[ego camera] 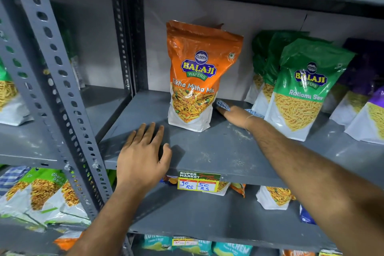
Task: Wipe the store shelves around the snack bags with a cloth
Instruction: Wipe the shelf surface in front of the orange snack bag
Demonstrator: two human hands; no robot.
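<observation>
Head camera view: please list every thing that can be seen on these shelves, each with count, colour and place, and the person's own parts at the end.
Grey metal shelf: one, grey, middle of the view; more shelves above, below and to the left.
Grey perforated upright post: one, grey, left.
Orange Tikha Mitha Mix snack bag: one, orange and white, standing upright at the middle of the shelf.
Green Ratlami Sev snack bags: at least three, green and white, in a row at the right.
Purple snack bags: number unclear, far right.
Yellow price label: one, on the shelf's front edge.
Blue checked cloth: one, blue and white, under the right hand.
Left hand: flat on the shelf's front.
Right hand: pressing the cloth, between the orange and green bags.
</observation>
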